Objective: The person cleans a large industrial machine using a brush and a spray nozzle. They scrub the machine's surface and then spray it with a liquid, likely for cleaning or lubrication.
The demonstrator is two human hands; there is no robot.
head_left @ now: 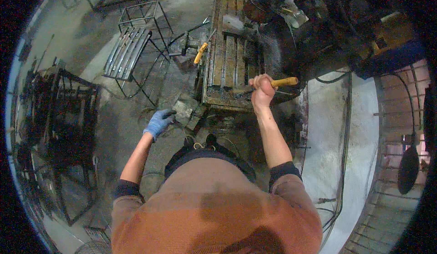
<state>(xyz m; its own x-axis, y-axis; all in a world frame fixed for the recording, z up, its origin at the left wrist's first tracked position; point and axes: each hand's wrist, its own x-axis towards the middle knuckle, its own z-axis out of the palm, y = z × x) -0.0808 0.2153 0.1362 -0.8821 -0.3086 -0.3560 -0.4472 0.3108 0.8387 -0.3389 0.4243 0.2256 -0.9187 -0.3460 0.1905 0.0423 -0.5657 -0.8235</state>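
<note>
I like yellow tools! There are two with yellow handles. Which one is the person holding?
The one at the near end of the slotted machine table: the right hand grips that yellow-handled tool. The other yellow-handled tool lies untouched at the table's left edge.

Just beyond my right hand [261,90] and the yellow-handled tool [283,82] it grips, I see the slotted machine table [230,53], grimy, its long grooves running away from me. On its far-left edge lies a second yellow-handled tool [201,51]. Below my gloved left hand [158,122] the concrete floor [127,126] carries a wire-frame rack [132,49] and dark metal frames [68,117].
</note>
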